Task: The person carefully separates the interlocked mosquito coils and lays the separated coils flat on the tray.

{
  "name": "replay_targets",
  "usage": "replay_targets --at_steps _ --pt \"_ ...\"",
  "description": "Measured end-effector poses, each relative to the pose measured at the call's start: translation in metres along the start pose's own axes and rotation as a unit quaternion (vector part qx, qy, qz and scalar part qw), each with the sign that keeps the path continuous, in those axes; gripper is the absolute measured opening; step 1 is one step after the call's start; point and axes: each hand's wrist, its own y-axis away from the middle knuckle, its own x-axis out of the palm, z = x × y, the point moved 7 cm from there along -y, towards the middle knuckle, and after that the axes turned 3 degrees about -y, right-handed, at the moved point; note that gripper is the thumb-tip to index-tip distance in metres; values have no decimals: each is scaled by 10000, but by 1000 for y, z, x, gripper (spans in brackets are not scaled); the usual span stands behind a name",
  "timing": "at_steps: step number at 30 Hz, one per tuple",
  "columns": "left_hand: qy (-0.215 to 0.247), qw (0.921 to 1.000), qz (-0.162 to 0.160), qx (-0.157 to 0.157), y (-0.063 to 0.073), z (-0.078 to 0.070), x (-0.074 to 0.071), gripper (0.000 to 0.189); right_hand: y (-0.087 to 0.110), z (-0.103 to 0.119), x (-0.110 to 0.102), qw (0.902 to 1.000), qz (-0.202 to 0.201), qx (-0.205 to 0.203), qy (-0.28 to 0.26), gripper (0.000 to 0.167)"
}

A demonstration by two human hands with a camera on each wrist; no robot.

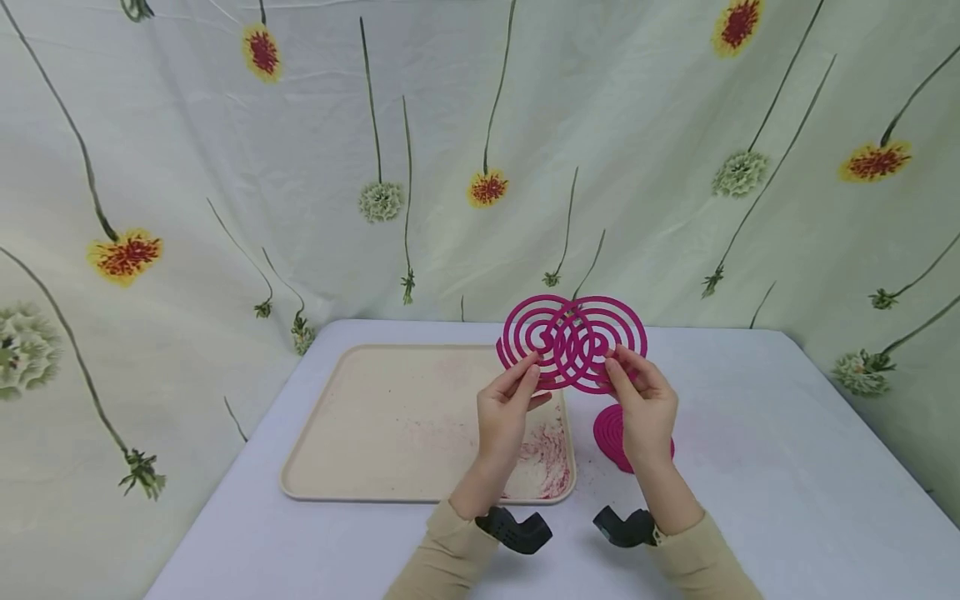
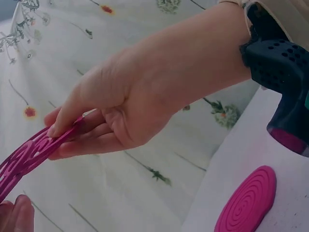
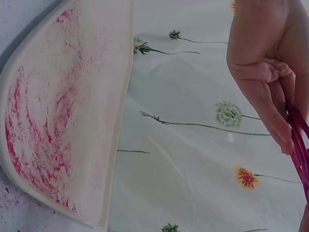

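Right of frame centre, your left hand [image 1: 501, 417] and right hand [image 1: 651, 415] pinch 2 overlapping magenta spirals [image 1: 543, 339] between fingers [image 2: 68, 115]; below, coiled magenta material [image 1: 611, 433] lies on the tabletop [image 1: 757, 433].

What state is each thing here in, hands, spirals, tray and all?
Left hand: pinching the left spiral.
Right hand: pinching the right spiral.
Left spiral: held up, rings spread, overlapping the right spiral.
Right spiral: held up, rings spread; whether they're joined, can't tell.
Coiled pink piece: lying on the table, tightly wound.
Tray: lying on the table, pink residue toward its right end.
Wrist cameras: strapped on.
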Motion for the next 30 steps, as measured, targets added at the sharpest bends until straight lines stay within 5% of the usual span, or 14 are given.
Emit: replay_targets --at_steps 7,14,18,21,24,30 --pt "-480 9969 456 413 -10 -15 -9 34 -10 2 -2 9879 1151 543 887 47" --pt "-1156 9874 1032 307 -17 -25 -24 29 -13 8 -6 9494 2684 664 1489 42" --pt "-1516 9780 1436 31 -17 -25 -27 27 -13 11 -9 9241 3251 599 1915 36" --pt "-1587 9783 1333 -59 -17 -23 -29 27 -12 11 -9 9153 3464 503 1995 33" --pt "-1484 9848 906 -48 -18 -22 -30 27 -13 11 -8 9235 3303 455 1898 34" --pt "-853 9963 -41 18 -15 -18 -28 28 -13 10 -6 9626 2314 480 1325 36"
